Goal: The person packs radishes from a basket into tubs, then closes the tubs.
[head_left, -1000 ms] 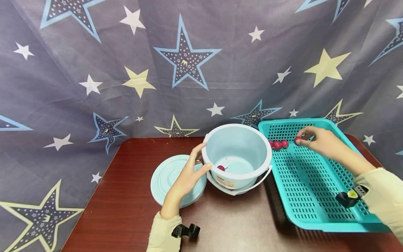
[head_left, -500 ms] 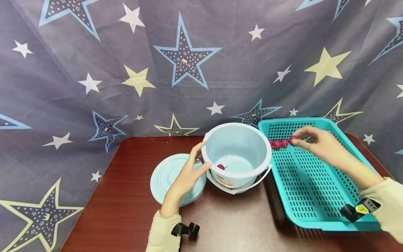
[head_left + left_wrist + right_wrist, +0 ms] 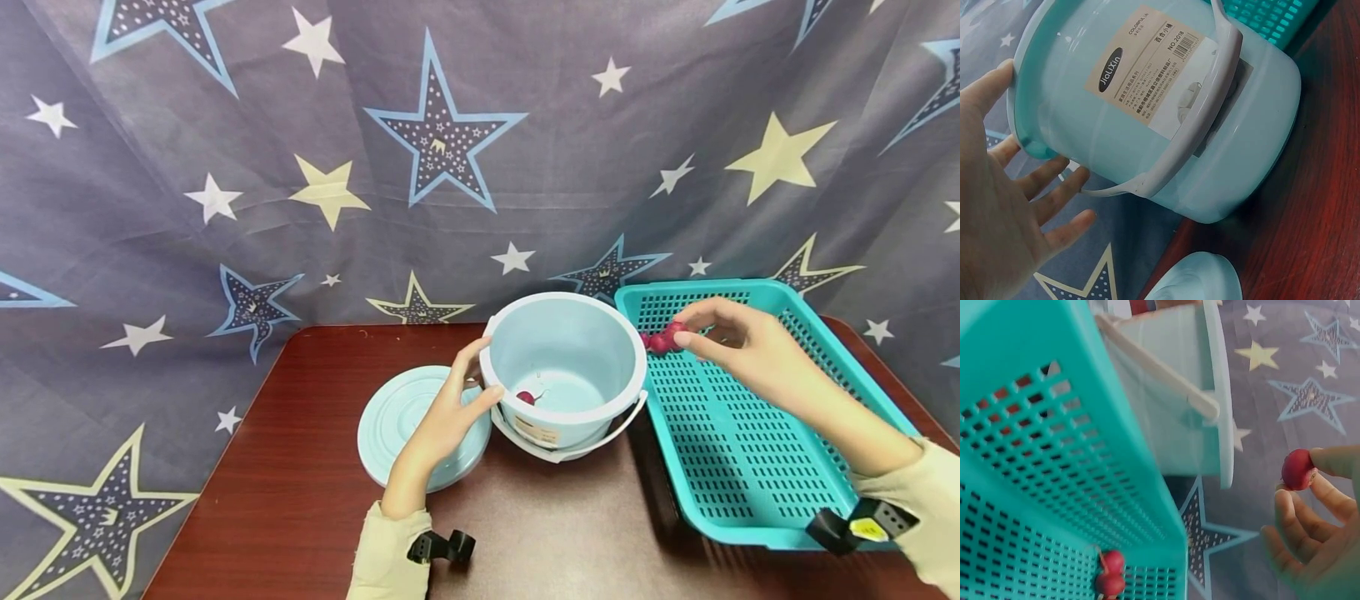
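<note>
My right hand (image 3: pixel 738 337) pinches a red radish (image 3: pixel 1298 469) between thumb and fingertips. In the head view it hangs over the back left of the turquoise basket (image 3: pixel 750 533); other radishes (image 3: pixel 659 343) lie there in the basket's corner. My left hand (image 3: pixel 444 417) rests against the left side of the light blue bucket (image 3: pixel 558 429), fingers spread and touching its pale rim. The left wrist view shows the fingertips at the rim and near the handle (image 3: pixel 1191 134). One radish (image 3: pixel 527 397) with a thin root lies inside the bucket.
A round light blue lid (image 3: pixel 397 417) lies on the dark red table (image 3: pixel 277 492), left of the bucket and partly behind my left forearm. The basket stands close along the bucket's right side. A grey star-patterned cloth (image 3: pixel 465 242) hangs behind the table.
My right hand has lifted the radish and carried it left across the basket toward the bucket, now over the other radishes. The left hand and bucket stay in place.
</note>
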A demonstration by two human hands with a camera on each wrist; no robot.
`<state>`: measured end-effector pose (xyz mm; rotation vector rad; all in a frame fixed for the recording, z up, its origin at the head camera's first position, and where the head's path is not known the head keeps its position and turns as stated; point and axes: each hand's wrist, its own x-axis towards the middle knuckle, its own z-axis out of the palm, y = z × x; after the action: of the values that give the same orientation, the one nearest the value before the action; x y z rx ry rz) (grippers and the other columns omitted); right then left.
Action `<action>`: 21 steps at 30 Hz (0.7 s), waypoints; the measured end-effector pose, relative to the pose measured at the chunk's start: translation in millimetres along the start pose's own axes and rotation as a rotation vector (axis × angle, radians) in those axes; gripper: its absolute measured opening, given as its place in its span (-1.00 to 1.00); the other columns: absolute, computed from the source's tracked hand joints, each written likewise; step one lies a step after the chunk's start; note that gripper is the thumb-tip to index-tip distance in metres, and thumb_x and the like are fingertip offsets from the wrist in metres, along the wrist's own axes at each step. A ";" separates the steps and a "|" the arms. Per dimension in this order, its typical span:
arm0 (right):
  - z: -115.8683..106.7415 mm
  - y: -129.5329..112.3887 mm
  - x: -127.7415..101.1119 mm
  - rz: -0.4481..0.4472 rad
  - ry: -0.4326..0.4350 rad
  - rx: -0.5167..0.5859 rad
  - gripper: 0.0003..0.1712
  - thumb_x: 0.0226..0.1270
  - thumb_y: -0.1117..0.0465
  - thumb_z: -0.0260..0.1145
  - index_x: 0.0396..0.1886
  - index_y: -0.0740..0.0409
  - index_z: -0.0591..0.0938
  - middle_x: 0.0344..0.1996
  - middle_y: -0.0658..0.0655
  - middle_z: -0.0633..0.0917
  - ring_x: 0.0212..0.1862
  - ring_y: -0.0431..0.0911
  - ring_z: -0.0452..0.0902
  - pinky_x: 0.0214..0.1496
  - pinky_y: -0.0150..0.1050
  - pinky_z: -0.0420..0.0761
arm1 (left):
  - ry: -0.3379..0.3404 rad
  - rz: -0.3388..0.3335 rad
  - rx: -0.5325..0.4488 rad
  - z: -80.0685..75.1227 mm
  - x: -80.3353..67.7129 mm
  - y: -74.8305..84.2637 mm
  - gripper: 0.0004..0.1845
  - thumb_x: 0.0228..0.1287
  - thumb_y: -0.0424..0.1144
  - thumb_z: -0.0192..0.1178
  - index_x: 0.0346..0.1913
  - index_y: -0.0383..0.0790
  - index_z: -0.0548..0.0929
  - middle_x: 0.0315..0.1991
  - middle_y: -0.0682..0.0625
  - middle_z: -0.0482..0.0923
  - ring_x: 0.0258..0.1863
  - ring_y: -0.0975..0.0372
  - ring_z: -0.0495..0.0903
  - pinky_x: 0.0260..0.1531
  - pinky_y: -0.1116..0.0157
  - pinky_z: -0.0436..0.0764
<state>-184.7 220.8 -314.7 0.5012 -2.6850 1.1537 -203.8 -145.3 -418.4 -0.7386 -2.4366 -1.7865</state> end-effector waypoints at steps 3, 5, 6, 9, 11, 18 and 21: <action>4.0 -9.1 -0.9 -0.004 -0.010 0.003 -0.75 0.41 0.08 0.33 0.01 0.05 0.66 -0.15 0.05 0.69 -0.23 -0.24 0.62 -0.23 -0.41 0.58 | -0.001 -0.002 -0.002 0.1 0.0 -0.1 -0.31 0.43 -0.19 0.16 0.52 0.05 0.13 0.39 -0.08 0.26 0.27 0.11 0.34 0.25 -0.09 0.27; 6.7 -15.0 -0.7 -0.011 -0.021 0.015 -0.74 0.41 0.08 0.33 0.01 0.04 0.66 -0.15 0.04 0.69 -0.20 -0.23 0.62 -0.20 -0.42 0.58 | 0.000 -0.001 -0.002 0.2 0.2 -0.3 -0.31 0.43 -0.19 0.16 0.52 0.04 0.13 0.38 -0.09 0.28 0.26 0.11 0.35 0.24 -0.09 0.27; 8.5 -17.9 -0.3 -0.013 -0.027 0.017 -0.74 0.41 0.08 0.33 0.01 0.04 0.66 -0.16 0.03 0.70 -0.20 -0.22 0.62 -0.19 -0.43 0.58 | 0.002 -0.001 -0.003 0.3 0.1 0.0 -0.31 0.43 -0.19 0.16 0.52 0.05 0.13 0.37 -0.09 0.29 0.25 0.11 0.35 0.24 -0.09 0.27; 13.4 -26.8 2.2 -0.027 -0.050 0.043 -0.74 0.40 0.08 0.33 0.01 0.05 0.66 -0.17 0.01 0.71 -0.17 -0.20 0.63 -0.14 -0.44 0.58 | 0.003 0.001 -0.003 0.0 0.2 0.2 -0.32 0.43 -0.19 0.16 0.52 0.05 0.14 0.35 -0.09 0.31 0.23 0.11 0.35 0.23 -0.10 0.28; 17.1 -32.8 4.3 -0.026 -0.069 0.064 -0.73 0.40 0.08 0.34 0.01 0.05 0.65 -0.17 0.01 0.71 -0.16 -0.17 0.62 -0.12 -0.43 0.58 | 0.006 0.000 -0.002 -0.2 0.0 0.5 -0.32 0.43 -0.19 0.16 0.52 0.05 0.14 0.34 -0.08 0.32 0.22 0.11 0.35 0.22 -0.10 0.28; 34.5 -49.5 10.1 -0.011 -0.126 0.105 -0.76 0.36 0.02 0.37 -0.05 -0.04 0.66 -0.22 -0.02 0.70 -0.21 -0.07 0.62 -0.20 -0.30 0.58 | 0.006 0.011 -0.003 0.0 0.1 -0.1 -0.32 0.43 -0.24 0.16 0.52 0.00 0.15 0.30 -0.13 0.36 0.22 0.04 0.37 0.22 -0.10 0.27; 43.5 -52.7 12.0 -0.025 -0.143 0.104 -0.78 0.34 0.01 0.39 -0.09 -0.06 0.67 -0.26 -0.04 0.68 -0.27 -0.07 0.60 -0.26 -0.26 0.57 | 0.005 0.017 -0.004 0.7 0.5 -0.1 -0.32 0.43 -0.25 0.16 0.52 -0.01 0.15 0.28 -0.15 0.38 0.21 0.03 0.37 0.22 -0.10 0.27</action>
<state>-177.4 152.4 -305.8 0.6558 -2.7388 1.3019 -204.1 -144.6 -418.6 -0.7521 -2.4172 -1.7863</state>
